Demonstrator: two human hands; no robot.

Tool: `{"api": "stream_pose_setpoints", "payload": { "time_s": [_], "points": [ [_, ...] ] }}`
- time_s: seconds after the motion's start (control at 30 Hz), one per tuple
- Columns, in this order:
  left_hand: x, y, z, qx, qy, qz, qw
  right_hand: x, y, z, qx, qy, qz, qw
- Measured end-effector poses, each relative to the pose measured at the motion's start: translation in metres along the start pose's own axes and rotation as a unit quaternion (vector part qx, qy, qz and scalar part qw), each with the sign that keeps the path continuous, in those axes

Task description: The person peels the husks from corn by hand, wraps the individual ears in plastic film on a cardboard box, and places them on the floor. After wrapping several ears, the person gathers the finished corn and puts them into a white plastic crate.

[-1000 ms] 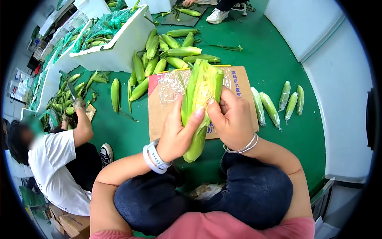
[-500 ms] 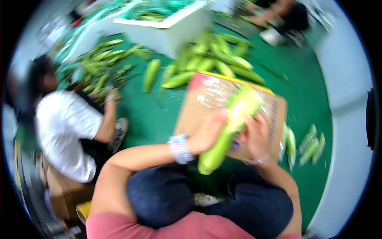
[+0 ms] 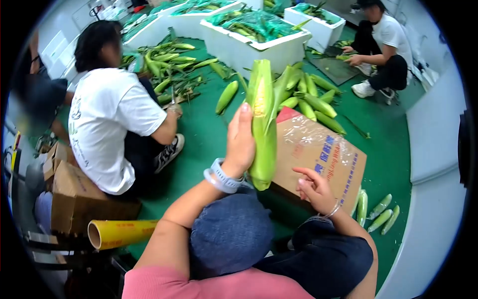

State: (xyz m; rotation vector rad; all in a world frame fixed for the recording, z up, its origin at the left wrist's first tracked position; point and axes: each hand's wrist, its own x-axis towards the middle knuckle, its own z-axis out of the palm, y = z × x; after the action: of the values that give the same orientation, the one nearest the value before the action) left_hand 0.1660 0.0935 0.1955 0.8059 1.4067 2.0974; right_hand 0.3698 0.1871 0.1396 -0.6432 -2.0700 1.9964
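Your right hand point(image 3: 317, 190) empty, index finger out, by the near edge of the carton point(image 3: 298, 144). Your left hand point(image 3: 241, 142) clasps one corn ear point(image 3: 264, 144) upright (husk parted, kernels showing) by carton's left edge. Past far edge: piled corn point(image 3: 318, 103), white foam bin point(image 3: 254, 56).

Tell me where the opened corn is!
In the head view, the opened corn is near the middle, in the left hand, with a cardboard box to its right.
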Motion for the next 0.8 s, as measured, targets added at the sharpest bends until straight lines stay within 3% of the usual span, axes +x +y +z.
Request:
{"api": "stream_pose_setpoints", "payload": {
  "time_s": [0.07,0.27,0.4,0.63,0.7,0.73,0.8],
  "points": [
    [-0.003,0.005,0.004,0.013,0.006,0.039,0.999,0.0,0.002,-0.002,0.002,-0.008,-0.015,1.0],
    [-0.006,0.002,0.007,0.005,-0.008,0.02,1.0,-0.001,0.025,-0.004,-0.027,-0.007,0.016,0.999],
    [-0.006,0.006,0.016,-0.046,-0.028,-0.055,0.997,0.001,0.033,0.0,-0.021,-0.028,0.042,0.999],
    [-0.003,0.0,0.016,-0.031,-0.023,-0.049,0.998,0.003,0.037,0.001,-0.024,-0.048,0.063,0.997],
    [-0.003,0.003,0.009,-0.077,-0.055,-0.09,0.991,-0.002,0.041,-0.001,-0.009,-0.044,0.094,0.995],
    [-0.002,-0.006,0.004,-0.007,-0.035,-0.05,0.998,0.002,0.045,0.001,0.007,-0.055,0.119,0.991],
    [0.001,-0.018,-0.005,-0.061,0.039,-0.113,0.991,0.001,0.055,-0.004,0.037,-0.11,0.175,0.978]
  ]
}}
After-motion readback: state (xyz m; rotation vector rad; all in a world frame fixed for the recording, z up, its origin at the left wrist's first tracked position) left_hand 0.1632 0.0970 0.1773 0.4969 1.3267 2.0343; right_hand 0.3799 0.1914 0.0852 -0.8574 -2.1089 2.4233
